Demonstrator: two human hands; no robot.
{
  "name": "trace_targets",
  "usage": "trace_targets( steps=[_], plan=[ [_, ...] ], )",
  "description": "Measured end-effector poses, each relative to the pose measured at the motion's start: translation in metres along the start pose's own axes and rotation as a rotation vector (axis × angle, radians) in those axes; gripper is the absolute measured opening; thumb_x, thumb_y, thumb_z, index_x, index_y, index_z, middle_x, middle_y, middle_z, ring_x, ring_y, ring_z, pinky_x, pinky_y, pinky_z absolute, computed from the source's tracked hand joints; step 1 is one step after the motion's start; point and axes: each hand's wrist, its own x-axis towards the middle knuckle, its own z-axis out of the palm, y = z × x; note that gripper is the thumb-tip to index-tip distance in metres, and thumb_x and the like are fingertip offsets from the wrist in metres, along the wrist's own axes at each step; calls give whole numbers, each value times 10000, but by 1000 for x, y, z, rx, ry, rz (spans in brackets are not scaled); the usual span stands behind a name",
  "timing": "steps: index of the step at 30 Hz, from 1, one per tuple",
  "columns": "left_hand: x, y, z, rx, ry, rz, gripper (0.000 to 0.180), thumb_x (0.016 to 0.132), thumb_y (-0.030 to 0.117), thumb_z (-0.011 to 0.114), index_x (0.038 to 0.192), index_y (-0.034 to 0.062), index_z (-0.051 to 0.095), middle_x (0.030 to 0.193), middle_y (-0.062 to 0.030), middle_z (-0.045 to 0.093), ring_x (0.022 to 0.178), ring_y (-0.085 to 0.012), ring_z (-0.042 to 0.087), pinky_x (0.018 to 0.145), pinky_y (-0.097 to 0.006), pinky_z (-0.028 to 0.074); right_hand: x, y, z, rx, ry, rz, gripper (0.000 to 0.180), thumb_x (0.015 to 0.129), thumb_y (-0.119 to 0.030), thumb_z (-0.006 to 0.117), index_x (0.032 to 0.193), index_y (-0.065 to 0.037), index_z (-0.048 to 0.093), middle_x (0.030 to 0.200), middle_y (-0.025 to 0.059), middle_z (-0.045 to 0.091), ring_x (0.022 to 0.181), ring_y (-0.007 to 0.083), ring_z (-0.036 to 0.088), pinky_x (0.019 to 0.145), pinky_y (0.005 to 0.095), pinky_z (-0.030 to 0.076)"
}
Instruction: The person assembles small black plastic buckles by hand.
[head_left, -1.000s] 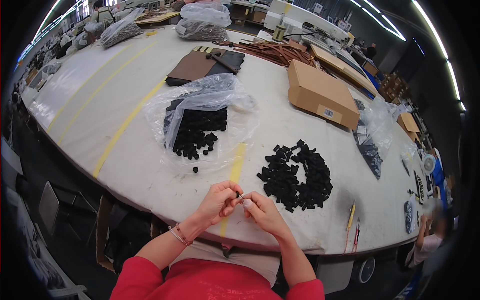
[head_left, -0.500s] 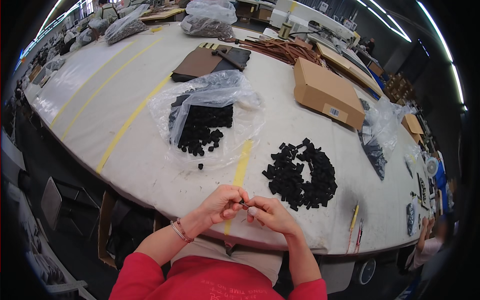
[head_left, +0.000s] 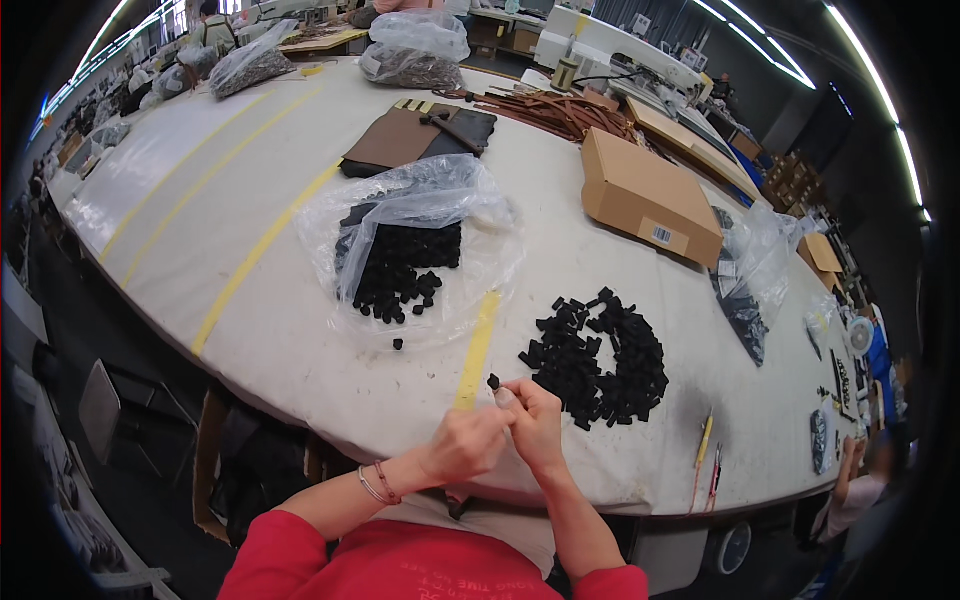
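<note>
A small black piece (head_left: 493,381) sticks up from the fingertips of my right hand (head_left: 536,420), pinched between thumb and fingers. My left hand (head_left: 466,442) is closed and pressed up beside the right one, slightly blurred; whatever its fingers hold is hidden. Both hands are over the table's near edge. Just beyond the right hand lies a ring-shaped pile of short black pieces (head_left: 630,355). Farther left, a clear plastic bag (head_left: 480,190) lies open with many small black knobby pieces (head_left: 385,275) spilling out. One loose black piece (head_left: 398,344) rests in front of it.
Right of the pile lie a yellow-handled tool (head_left: 705,440) and a red-and-dark tool (head_left: 715,480). A cardboard box (head_left: 650,195) and another plastic bag (head_left: 760,250) stand beyond. Brown and black sheets (head_left: 400,135) lie behind the open bag. Another person's arm (head_left: 848,470) shows at right.
My left hand has turned and dropped lower, against the right hand. My right hand has turned upward, and the black piece now shows above its fingertips. The view has shifted slightly.
</note>
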Motion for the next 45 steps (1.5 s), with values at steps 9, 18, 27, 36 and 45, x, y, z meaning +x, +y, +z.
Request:
trace_targets(
  steps=[9,18,27,36,45],
  plan=[
    [2,-7,-10,-1575,-246,-1310,302,878,291,403,840,15,517,588,-70,515,380,-101,421,329,-192,309,-12,-2,-2,-327,134,-386,167,757,8,511,919,15,552,728,151,577,609,253,568,541,297,445],
    [-5,-3,-8,-1607,18,-1162,242,863,254,447,810,31,524,575,-37,517,394,-99,427,347,-197,325,-18,-3,7,132,50,-2,210,818,-44,494,1015,22,528,806,77,617,663,94,562,517,222,435],
    [60,-44,-81,143,-103,-171,65,791,85,520,789,40,567,698,-68,544,553,-117,502,479,-248,398,-16,2,-17,-81,80,20,193,778,-55,544,946,39,548,702,51,585,587,45,495,514,174,392],
    [54,-75,-92,902,-681,482,74,628,124,527,568,94,494,670,-27,452,687,-161,441,592,-273,315,-23,-10,-22,-234,2,-85,163,737,-75,601,857,31,569,625,87,579,534,87,516,503,213,412],
    [79,-66,-90,753,-497,479,67,618,86,536,663,74,488,722,-53,452,696,-179,444,595,-282,322,-32,-16,-30,-261,-64,-53,142,738,-67,589,851,17,575,638,118,584,529,144,561,508,234,434]
  ],
)
